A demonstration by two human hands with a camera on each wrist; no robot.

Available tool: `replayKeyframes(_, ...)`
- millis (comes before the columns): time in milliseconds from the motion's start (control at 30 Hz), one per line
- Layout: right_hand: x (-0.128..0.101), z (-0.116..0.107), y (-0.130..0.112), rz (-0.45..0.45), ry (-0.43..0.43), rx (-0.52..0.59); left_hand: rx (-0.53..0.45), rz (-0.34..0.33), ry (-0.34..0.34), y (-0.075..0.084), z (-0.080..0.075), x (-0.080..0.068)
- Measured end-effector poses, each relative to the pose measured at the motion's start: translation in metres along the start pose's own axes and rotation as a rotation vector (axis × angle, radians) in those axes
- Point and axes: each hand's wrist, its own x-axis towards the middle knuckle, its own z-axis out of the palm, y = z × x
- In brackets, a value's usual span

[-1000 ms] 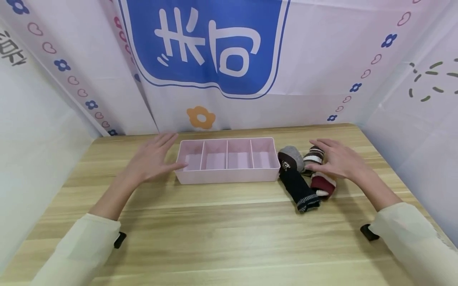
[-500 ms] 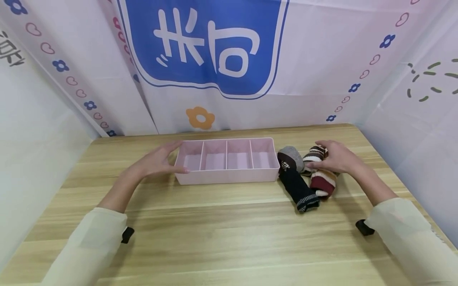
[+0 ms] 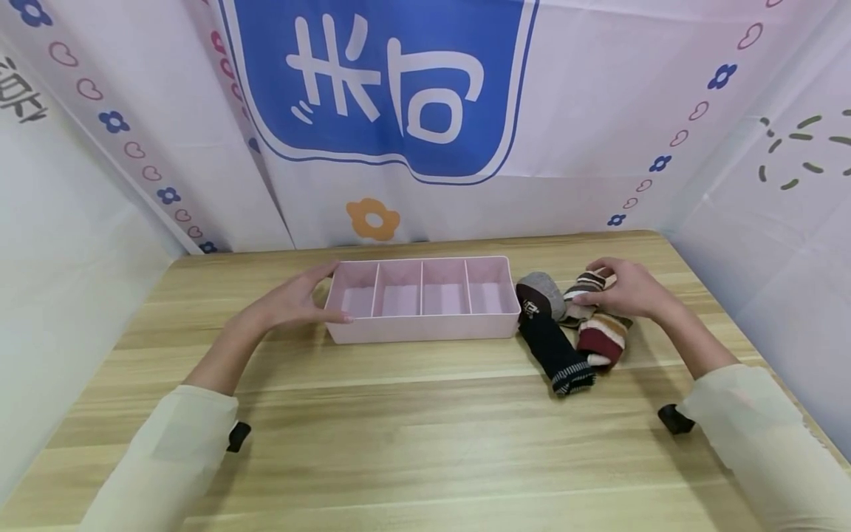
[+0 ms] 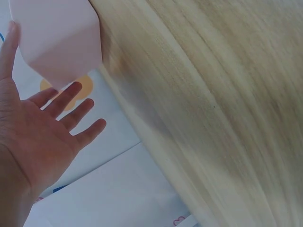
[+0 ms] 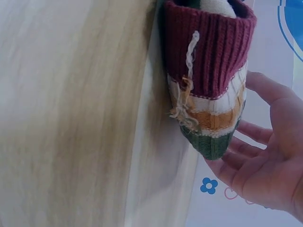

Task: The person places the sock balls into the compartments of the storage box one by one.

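pink divider box (image 3: 425,325), four empty compartments

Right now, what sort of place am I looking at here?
Probably a staged recording booth, not a home: a wooden table walled in by printed fabric backdrops, with only a pink divided tray and a few socks laid out.

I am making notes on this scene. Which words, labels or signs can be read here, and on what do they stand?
"米白": large white characters on the blue panel of the backdrop.
Dark characters on the left wall sheet: cut off, unreadable.
Small pale mark on the black sock: too small to read.
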Motion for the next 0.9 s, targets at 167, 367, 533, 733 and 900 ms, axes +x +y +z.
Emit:
replayKeyframes(167,0.0001,-0.0012,-0.0016,0.011,0.005,0.067,-0.003,-0.007,0.000,0.0000,-0.0005,-0.0001)
replayKeyframes(367,0.0003,-0.0013,-0.0038,0.033,0.007,0.122,0.009,-0.017,0.003,0.0001,-0.0004,0.0000)
replayKeyframes(533,-0.0008,-0.0022,-0.0042,0.007,0.053,0.167,0.011,-0.017,-0.002,0.0000,-0.0004,0.0007)
replayKeyframes(733,-0.0013,-0.0048,-0.0062,-0.028,0.122,0.243,0.015,-0.014,-0.005,-0.0004,-0.0004,0.0016)
replayKeyframes(900,-0.0015,-0.0075,-0.0097,-0.078,0.191,0.281,0.019,-0.025,-0.013,0.0001,-0.0008,0.0013)
